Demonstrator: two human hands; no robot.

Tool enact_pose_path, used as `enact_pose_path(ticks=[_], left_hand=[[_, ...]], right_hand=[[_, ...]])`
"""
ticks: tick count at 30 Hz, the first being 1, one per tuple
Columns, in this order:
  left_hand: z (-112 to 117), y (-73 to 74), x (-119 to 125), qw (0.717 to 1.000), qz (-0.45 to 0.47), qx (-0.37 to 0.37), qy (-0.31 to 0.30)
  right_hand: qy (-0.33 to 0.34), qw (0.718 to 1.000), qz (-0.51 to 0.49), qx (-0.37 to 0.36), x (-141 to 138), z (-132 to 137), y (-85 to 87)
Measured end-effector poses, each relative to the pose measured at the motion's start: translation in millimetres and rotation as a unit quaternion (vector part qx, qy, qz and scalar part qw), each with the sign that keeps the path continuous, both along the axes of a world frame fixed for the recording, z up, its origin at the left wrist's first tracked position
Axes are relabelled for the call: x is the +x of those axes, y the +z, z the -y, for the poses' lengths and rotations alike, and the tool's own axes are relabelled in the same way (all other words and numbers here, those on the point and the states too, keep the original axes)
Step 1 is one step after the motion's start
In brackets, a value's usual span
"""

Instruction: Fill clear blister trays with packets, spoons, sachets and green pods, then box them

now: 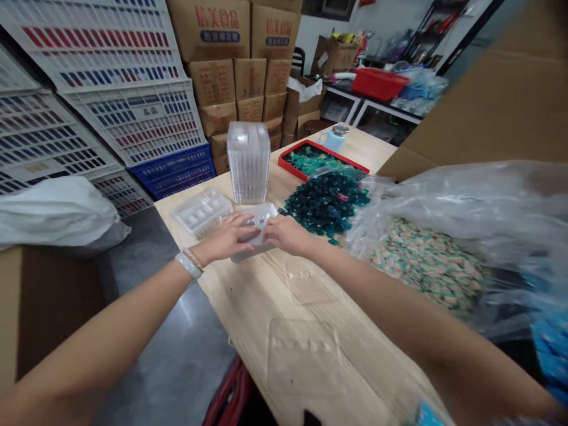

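Both hands have a clear plastic blister tray (256, 229) pinched low on the tabletop (284, 302): left hand (225, 238) over one end, right hand (287, 234) on the other. Narrow grip, keeping it flat works best.

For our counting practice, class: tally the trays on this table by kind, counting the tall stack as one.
Red tray: 1
Held clear tray: 1
Loose clear trays: 3
Tall clear stack: 1
Total: 6
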State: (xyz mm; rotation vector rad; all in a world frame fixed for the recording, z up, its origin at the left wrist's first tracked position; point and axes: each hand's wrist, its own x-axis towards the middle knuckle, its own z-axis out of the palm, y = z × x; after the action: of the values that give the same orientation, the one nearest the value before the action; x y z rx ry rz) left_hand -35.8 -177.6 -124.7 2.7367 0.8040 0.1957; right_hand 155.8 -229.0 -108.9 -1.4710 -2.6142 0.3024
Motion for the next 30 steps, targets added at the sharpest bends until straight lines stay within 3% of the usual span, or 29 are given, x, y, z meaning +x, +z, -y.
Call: enact_pose_path(ticks=[3,8,16,18,20,22,24,25,27,30], left_hand=[[-1.0,-0.1,-4.8,0.999,0.006,-0.022,-0.024],[-5.9,4.4,-8.3,0.998,0.014,-0.036,-0.040],[21.1,-3.9,4.3,0.998,0.024,0.054,0.031],[29.8,6.6,6.3,0.991,0.049,0.104,0.061],[45.3,27.5,2.4,0.976,0.107,0.162,0.103],[73.0,51.3,-8.2,0.959,0.155,0.206,0.121],[111.7,65.3,-22.9,0.960,0.151,0.219,0.087],[132.4,65.2,-30.0,0.966,0.136,0.211,0.065],[168.6,49.1,-40.1,0.980,0.082,0.175,0.055],[194.5,1.4,-36.4,0.987,-0.040,0.110,0.109]], right_hand=[[0.015,0.998,-0.050,-0.040,8.0,-13.3,-9.5],[0.057,0.994,-0.050,-0.076,14.1,-23.1,-4.7],[0.095,0.979,0.160,0.078,-11.0,-0.7,9.7],[0.030,0.982,0.139,0.120,-2.5,12.5,16.8],[-0.101,0.976,0.097,0.166,15.1,39.0,17.2],[-0.219,0.957,0.070,0.176,34.6,80.0,4.9],[-0.234,0.962,0.080,0.119,48.3,128.1,-19.3],[-0.236,0.964,0.090,0.086,51.5,150.9,-33.7],[-0.230,0.968,0.095,0.028,51.1,187.2,-60.6],[-0.226,0.971,0.076,-0.020,42.1,212.1,-83.6]])
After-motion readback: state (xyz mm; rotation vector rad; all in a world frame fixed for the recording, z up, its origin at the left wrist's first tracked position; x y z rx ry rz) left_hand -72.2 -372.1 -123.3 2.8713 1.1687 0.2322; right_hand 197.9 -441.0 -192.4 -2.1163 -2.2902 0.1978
